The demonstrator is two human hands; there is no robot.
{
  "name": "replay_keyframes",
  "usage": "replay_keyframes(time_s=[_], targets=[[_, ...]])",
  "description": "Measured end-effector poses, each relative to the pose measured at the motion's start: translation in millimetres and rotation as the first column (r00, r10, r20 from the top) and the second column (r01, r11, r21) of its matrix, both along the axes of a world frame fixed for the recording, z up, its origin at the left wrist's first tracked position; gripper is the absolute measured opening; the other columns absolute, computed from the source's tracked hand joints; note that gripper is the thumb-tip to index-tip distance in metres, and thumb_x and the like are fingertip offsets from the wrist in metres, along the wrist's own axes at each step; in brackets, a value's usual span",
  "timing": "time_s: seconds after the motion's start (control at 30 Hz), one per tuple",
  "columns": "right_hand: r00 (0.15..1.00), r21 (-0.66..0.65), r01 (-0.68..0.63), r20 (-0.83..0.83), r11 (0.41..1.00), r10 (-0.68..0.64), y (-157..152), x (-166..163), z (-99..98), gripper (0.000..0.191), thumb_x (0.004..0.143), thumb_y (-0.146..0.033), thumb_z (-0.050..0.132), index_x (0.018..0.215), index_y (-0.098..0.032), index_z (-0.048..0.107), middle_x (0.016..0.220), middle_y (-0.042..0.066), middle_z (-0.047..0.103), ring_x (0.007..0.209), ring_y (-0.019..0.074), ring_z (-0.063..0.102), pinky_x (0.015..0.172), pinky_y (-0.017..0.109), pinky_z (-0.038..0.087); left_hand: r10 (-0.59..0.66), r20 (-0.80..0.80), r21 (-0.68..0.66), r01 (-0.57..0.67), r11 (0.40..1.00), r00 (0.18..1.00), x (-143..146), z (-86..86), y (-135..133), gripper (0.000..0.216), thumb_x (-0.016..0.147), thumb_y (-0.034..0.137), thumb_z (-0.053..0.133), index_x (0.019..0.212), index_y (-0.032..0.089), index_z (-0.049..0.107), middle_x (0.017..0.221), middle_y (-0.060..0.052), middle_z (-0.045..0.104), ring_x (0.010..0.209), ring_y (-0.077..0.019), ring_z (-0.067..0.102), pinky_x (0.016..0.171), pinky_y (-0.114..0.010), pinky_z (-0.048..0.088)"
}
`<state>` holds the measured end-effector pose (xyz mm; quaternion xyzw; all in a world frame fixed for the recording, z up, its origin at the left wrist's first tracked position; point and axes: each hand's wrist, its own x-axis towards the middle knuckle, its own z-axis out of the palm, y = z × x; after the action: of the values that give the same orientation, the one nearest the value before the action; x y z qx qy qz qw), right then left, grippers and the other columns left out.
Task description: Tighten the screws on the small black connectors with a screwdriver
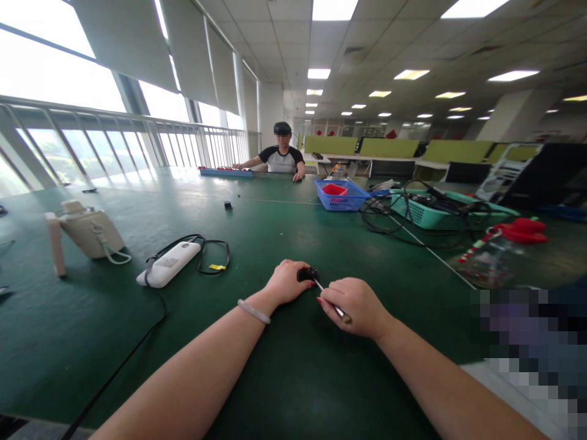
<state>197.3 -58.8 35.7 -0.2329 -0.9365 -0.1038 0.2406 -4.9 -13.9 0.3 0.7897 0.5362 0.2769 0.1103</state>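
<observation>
My left hand (288,281) is closed round a small black block-shaped part (307,274), held between thumb and fingers just above the green table (275,366). In my right hand (355,305) is a slim metal rod-like tool (342,314), its brownish end sticking out below my fist. The tool's thin tip meets the black part or lies right beside it; I cannot tell which. Its exact kind is not clear, as my fingers cover the middle. A pale bangle circles my left wrist.
To the left are a white power bank-like device (169,264) with black cable and a beige object (92,229). A blue basket (343,198), a green basket (415,214) with cables and a red-topped clear jar (493,256) stand right. Another person (282,157) sits at the far end.
</observation>
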Motion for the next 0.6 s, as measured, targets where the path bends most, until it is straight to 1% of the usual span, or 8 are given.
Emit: replay_keyframes(time_s=[0.27, 0.6], targets=[[0.999, 0.002, 0.017, -0.029, 1.0, -0.017, 1.1, 0.6, 0.8, 0.028, 0.093, -0.023, 0.046, 0.069, -0.017, 0.058, 0.064, 0.001, 0.057, 0.056, 0.012, 0.045, 0.058, 0.028, 0.029, -0.008, 0.004, 0.002, 0.008, 1.0, 1.0, 0.0, 0.2, -0.1, 0.034, 0.076, 0.038, 0.069, 0.108, 0.026, 0.07, 0.103, -0.003, 0.072, 0.106, -0.0257, 0.059, 0.096, -0.037, 0.046], [0.997, -0.026, 0.066, -0.037, 0.997, -0.067, 6.7, 4.9, -1.6, 0.028, 0.095, -0.025, 0.045, 0.075, -0.017, 0.063, 0.067, 0.002, 0.059, 0.06, 0.013, 0.05, 0.06, 0.027, 0.032, -0.002, 0.001, -0.023, 0.002, 1.0, 1.0, -0.2, 1.6, -1.6, 0.036, 0.077, 0.039, 0.068, 0.11, 0.027, 0.069, 0.105, -0.003, 0.072, 0.109, -0.0256, 0.058, 0.098, -0.036, 0.045]])
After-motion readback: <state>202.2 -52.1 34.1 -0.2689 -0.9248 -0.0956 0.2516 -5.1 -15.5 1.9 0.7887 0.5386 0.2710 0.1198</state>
